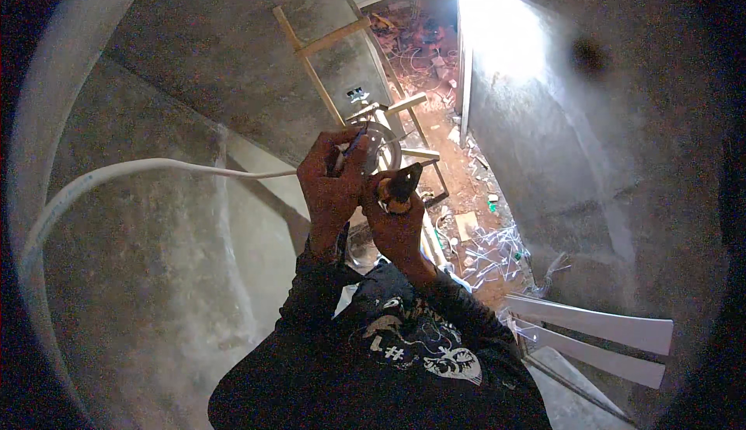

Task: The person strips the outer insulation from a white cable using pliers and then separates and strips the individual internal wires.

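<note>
My left hand (330, 177) is closed around the end of a thick white cable (171, 164), which arcs in from the left. Thin dark and bluish wire ends (362, 136) stick out past its fingertips. Close beside it, my right hand (395, 228) is wrapped around a tool with a dark, pointed head and orange-yellow parts (396, 190), which looks like pliers. Its handles are hidden in the palm. The two hands nearly touch, up high in front of my chest.
A wooden ladder-like frame (307, 61) leans by the grey wall, near a wall box with wires (356, 94). Far below, a reddish floor holds rubble and scattered white strips (497, 251). Long white panels (594, 325) jut out at the lower right. Bright light enters at the upper right.
</note>
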{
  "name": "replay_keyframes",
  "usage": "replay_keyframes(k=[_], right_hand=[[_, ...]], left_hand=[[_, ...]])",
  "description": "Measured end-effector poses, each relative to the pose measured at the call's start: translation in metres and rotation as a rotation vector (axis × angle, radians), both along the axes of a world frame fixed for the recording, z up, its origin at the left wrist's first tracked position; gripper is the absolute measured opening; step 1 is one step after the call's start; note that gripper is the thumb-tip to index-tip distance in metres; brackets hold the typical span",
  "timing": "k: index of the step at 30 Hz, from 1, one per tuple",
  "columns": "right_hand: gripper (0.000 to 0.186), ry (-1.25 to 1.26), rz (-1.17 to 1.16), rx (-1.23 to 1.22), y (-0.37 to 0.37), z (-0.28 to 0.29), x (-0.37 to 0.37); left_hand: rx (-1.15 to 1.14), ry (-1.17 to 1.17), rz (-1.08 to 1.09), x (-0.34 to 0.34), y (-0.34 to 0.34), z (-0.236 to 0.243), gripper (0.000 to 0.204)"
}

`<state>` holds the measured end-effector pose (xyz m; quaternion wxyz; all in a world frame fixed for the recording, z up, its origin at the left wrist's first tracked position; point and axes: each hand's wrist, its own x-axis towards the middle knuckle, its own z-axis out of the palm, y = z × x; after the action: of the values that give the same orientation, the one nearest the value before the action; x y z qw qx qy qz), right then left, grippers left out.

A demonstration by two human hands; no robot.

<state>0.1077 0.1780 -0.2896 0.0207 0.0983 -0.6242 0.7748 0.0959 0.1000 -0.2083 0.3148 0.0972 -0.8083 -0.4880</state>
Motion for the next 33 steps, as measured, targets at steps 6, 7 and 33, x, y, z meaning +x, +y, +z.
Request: replay_keyframes(k=[6,7,33], right_hand=[[0.012,-0.092,-0.018,-0.026,-0.001,0.008,0.006],[0.012,-0.085,-0.004,-0.062,-0.001,0.008,0.006],[0.01,-0.087,-0.018,-0.186,-0.002,0.014,0.006]], left_hand=[[-0.019,0.067,-0.034,0.002,-0.005,-0.003,0.016],[-0.032,0.015,-0.025,0.002,-0.006,-0.001,0.02],[0.008,0.072,-0.044,0.005,-0.005,0.002,0.015]])
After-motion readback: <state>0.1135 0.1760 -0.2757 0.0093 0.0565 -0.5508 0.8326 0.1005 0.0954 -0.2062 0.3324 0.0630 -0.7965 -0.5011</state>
